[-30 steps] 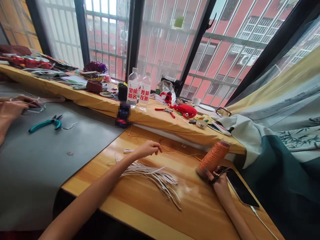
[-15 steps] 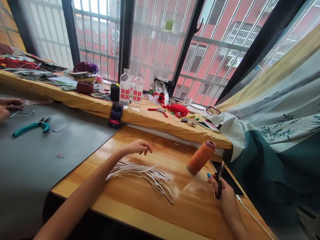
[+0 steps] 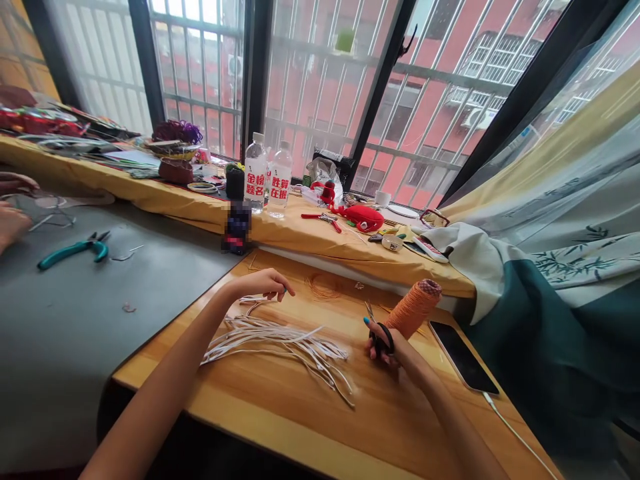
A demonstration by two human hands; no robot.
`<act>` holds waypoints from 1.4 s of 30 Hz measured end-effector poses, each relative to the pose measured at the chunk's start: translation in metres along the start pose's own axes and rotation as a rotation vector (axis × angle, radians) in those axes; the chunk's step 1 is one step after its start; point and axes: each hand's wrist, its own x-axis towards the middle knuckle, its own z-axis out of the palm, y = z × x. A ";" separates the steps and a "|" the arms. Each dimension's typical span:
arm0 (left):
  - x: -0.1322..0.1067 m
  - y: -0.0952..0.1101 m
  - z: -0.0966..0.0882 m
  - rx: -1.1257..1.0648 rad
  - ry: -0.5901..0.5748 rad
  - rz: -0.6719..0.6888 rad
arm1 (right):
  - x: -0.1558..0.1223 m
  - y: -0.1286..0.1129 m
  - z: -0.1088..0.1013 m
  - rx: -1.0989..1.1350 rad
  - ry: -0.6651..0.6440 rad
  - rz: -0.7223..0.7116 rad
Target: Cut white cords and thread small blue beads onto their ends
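Right hand (image 3: 396, 348) grips scissors (image 3: 382, 338) — keep tips off that orange spool (image 3: 413, 309) (left hand (image 3: 264, 283) curled; can't tell if it's pinching).

Both slender forearms (image 3: 165, 383), bare as far as they show, narrow toward slim wrists (image 3: 231, 292), while the right hand (image 3: 384, 345) has a bright turquoise-blue painted thumbnail (image 3: 367, 321) and the left hand (image 3: 265, 284) one similarly coloured nail (image 3: 285, 291).

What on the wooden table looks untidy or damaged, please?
Nothing there looks damaged. Orange thread lies in loose loops right of the left hand, away from the spool, and the white cords spread unevenly, so both look untidy.
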 end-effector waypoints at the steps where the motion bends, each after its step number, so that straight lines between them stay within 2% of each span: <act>1: 0.000 0.000 -0.001 -0.005 0.001 0.000 | 0.005 0.001 0.000 -0.013 0.017 -0.006; 6: -0.001 0.000 -0.002 -0.014 0.007 -0.003 | 0.029 0.014 0.006 -0.066 0.182 0.002; 10: -0.002 0.003 -0.001 -0.014 0.030 -0.024 | 0.026 0.016 0.008 -0.031 0.208 -0.032; 13: -0.002 0.006 -0.001 -0.022 0.056 -0.044 | 0.013 0.013 0.009 0.008 0.160 -0.019; 16: -0.003 0.009 -0.001 -0.024 0.073 -0.058 | 0.002 0.012 0.008 0.105 0.059 0.006; 20: -0.003 0.011 0.000 -0.033 0.071 -0.057 | -0.001 0.013 0.007 0.215 0.004 0.006; 23: -0.003 0.011 0.000 -0.034 0.077 -0.060 | 0.003 0.011 0.007 0.216 0.057 0.022; 32: 0.000 0.002 -0.002 -0.051 0.090 -0.043 | 0.010 0.016 0.013 0.168 0.244 -0.070; 36: 0.012 -0.008 -0.002 -0.134 0.218 0.016 | 0.011 0.018 0.016 0.099 0.327 -0.076; 39: 0.032 -0.009 0.003 -0.196 0.316 0.063 | 0.014 0.020 0.016 0.050 0.372 -0.100; 42: 0.059 0.001 0.010 -0.170 0.296 0.092 | 0.016 0.021 0.015 -0.097 0.406 -0.168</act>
